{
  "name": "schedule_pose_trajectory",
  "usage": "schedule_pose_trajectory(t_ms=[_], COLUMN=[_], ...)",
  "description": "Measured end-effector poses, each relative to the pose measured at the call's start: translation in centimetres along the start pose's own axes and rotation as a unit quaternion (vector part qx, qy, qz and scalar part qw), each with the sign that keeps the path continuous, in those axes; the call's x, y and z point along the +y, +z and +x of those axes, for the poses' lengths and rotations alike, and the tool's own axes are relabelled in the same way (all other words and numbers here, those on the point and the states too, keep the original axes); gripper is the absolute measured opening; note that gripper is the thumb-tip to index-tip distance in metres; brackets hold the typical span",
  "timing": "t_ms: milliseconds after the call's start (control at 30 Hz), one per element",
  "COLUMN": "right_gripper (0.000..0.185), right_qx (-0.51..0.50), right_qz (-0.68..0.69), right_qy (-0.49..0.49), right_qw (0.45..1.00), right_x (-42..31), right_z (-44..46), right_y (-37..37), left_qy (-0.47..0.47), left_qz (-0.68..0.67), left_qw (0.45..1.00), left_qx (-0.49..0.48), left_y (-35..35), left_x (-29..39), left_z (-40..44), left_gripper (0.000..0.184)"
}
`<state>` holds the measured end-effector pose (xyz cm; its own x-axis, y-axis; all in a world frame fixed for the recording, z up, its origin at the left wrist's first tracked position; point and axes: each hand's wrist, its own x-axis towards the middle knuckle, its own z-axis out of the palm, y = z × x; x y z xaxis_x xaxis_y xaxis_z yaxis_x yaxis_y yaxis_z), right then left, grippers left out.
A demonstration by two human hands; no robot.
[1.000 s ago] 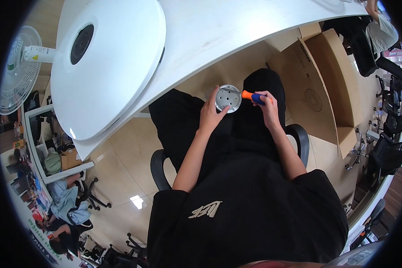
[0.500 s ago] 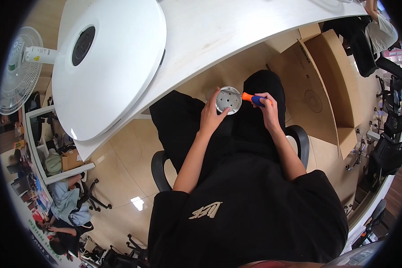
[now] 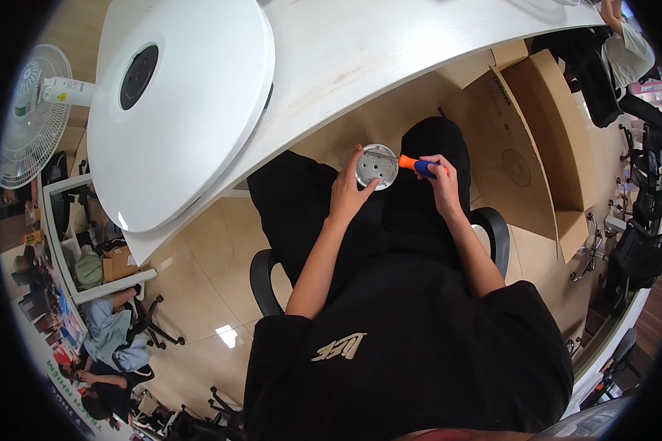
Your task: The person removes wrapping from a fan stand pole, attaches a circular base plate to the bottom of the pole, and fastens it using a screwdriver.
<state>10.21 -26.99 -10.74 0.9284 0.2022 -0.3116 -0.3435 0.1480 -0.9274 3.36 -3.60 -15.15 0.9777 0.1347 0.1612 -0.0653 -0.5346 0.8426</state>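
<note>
My left hand [image 3: 349, 192] is closed on the rim of a round, light grey metal piece [image 3: 370, 173] with several small dark holes, held above my lap. In my right hand [image 3: 444, 187] is a screwdriver [image 3: 421, 166] with an orange and blue handle. Its thin shaft points left and lies across the upper part of the round piece. Whether the tip sits in a screw or only touches the surface is too small to tell.
A large white disc [image 3: 198, 95] with a dark centre lies on the white table [image 3: 331, 66]. An open cardboard box [image 3: 518, 162] stands to my right. A white fan [image 3: 33, 114] is at the far left. Other people and chairs are farther off.
The round piece and both hands stay almost in place. The view has shifted very slightly; the screwdriver is still held across the piece.
</note>
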Motion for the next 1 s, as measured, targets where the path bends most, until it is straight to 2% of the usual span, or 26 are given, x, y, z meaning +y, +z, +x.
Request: schedule_pose_trajectory(t_ms=[533, 1000], right_gripper=[0.026, 0.026], right_qx=[0.018, 0.024], right_qz=[-0.002, -0.042], right_qy=[0.013, -0.015], right_qw=[1.0, 0.999], right_x=[-0.24, -0.11], right_z=[-0.26, -0.58], right_y=[-0.11, -0.03], left_qy=[-0.002, 0.003], left_qz=[0.004, 0.017], left_qw=[1.0, 1.0], left_qx=[0.0, -0.005], left_y=[0.11, -0.1], left_x=[-0.14, 0.44], left_z=[-0.12, -0.04], left_gripper=[0.079, 0.062])
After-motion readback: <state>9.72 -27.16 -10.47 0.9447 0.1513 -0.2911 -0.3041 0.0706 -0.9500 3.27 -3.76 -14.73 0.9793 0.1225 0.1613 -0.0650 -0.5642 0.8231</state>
